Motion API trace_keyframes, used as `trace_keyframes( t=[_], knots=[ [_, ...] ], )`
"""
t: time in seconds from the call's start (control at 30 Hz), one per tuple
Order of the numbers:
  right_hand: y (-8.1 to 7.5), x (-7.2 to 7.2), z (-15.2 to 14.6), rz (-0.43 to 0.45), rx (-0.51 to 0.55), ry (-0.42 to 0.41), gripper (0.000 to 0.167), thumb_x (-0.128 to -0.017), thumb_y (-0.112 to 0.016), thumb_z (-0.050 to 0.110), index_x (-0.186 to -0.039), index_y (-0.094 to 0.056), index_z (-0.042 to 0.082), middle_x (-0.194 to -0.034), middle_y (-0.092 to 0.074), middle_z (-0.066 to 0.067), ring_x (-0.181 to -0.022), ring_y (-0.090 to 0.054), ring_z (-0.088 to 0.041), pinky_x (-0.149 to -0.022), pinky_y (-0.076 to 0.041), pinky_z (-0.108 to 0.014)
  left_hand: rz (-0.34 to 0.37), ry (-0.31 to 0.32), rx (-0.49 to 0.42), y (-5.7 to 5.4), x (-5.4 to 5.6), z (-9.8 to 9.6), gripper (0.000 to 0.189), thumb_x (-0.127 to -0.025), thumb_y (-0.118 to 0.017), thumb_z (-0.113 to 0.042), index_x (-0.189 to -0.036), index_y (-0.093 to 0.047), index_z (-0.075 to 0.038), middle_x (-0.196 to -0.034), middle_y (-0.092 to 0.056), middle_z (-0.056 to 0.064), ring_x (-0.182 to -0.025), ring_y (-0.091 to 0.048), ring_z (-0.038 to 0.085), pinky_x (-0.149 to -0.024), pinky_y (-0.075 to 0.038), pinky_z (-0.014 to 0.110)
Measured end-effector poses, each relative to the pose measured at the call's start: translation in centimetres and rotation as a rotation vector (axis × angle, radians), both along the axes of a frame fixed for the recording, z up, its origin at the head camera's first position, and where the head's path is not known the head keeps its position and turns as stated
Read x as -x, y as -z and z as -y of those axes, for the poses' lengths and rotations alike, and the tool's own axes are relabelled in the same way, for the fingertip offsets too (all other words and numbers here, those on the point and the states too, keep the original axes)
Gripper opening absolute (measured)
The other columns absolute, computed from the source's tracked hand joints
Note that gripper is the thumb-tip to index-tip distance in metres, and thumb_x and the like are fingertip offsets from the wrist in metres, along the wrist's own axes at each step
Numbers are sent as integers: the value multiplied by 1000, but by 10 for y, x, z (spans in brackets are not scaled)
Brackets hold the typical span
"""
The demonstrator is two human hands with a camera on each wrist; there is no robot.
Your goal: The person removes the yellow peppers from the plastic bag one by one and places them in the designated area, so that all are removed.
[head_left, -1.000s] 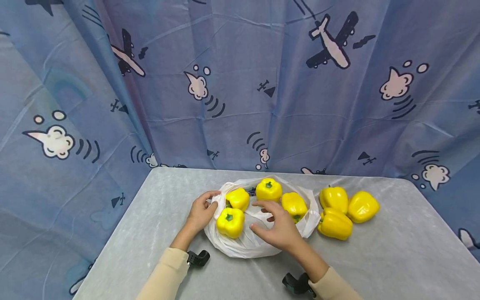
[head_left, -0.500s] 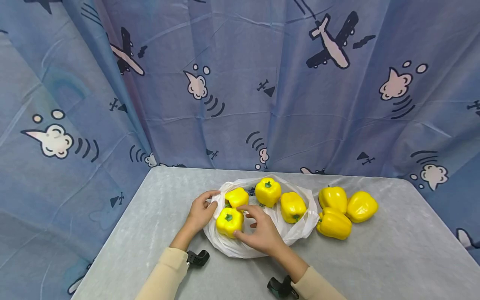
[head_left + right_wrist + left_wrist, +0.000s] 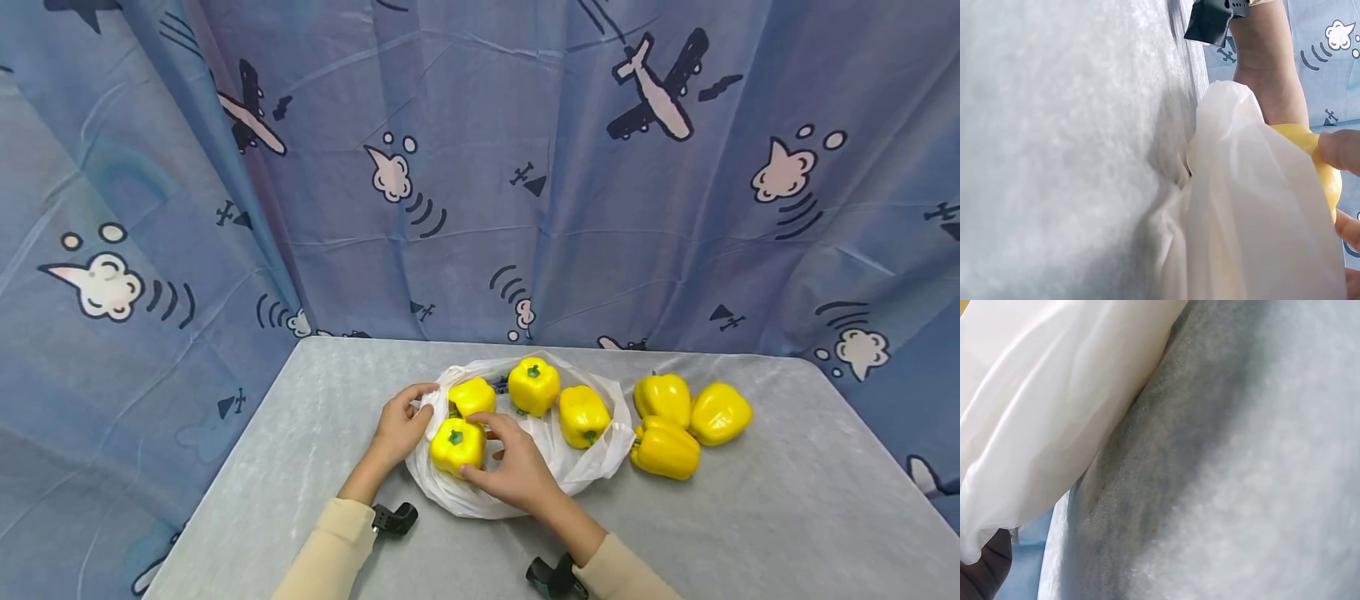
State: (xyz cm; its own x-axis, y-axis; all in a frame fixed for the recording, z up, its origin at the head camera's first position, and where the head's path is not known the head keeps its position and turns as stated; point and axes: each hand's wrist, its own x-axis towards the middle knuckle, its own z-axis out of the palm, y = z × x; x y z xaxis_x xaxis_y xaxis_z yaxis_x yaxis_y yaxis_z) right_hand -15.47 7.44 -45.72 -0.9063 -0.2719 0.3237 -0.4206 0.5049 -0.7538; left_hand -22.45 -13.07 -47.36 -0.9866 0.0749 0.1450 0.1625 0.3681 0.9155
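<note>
The front-left yellow pepper [image 3: 452, 450] sat stem-up inside the white bag [image 3: 487, 505], and the right hand [image 3: 519, 468] grasped it from its right side. Its glossy skin looked slippery to me, so I judged an even squeeze around the widest part best. The left hand [image 3: 401, 423] pinched the bag's left rim; firmness there seemed wise, lest the thin plastic drag. Three more peppers [image 3: 534, 387] shared the bag, while three others [image 3: 666, 448] lay just right of it on the tabletop [image 3: 795, 508].
</note>
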Motion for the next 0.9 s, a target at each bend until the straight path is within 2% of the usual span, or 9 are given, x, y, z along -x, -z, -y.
trace_keyframes(
  t=[0.17, 0.53, 0.77, 0.9],
  knots=[
    [-1, 0, 2, 19, 3, 7, 61, -71, -83, 19, -126, -56, 17, -123, -60, -3, -107, -61, -21, -71, -58, -36, 1, 1, -5, 0, 0, 1, 32, -91, -55, -9, -120, -66, -16, -61, -47, 1, -44, -39, 5, -41, -36, 19],
    [-5, -1, 0, 15, 41, 20, 60, -70, -84, 19, -124, -58, 17, -121, -61, -3, -103, -63, -24, -70, -58, -34, 4, -3, 3, -1, -1, 0, 32, -90, -56, -8, -120, -66, -16, -65, -51, 4, -43, -38, 5, -42, -36, 19],
    [-14, -3, -5, -3, 60, 35, 60, -69, -84, 17, -124, -59, 18, -120, -62, -3, -101, -64, -25, -69, -58, -35, -25, -8, 3, 0, 0, 0, 33, -90, -56, -7, -120, -66, -13, -90, -60, 9, -47, -42, 6, -42, -38, 19],
    [-19, -4, -9, -7, 69, 48, 60, -69, -84, 16, -123, -59, 19, -121, -61, -4, -101, -64, -25, -69, -58, -37, -37, -7, 10, 0, -1, 0, 33, -89, -56, -6, -120, -66, -12, -98, -60, 14, -46, -40, 4, -42, -37, 19]
  ],
)
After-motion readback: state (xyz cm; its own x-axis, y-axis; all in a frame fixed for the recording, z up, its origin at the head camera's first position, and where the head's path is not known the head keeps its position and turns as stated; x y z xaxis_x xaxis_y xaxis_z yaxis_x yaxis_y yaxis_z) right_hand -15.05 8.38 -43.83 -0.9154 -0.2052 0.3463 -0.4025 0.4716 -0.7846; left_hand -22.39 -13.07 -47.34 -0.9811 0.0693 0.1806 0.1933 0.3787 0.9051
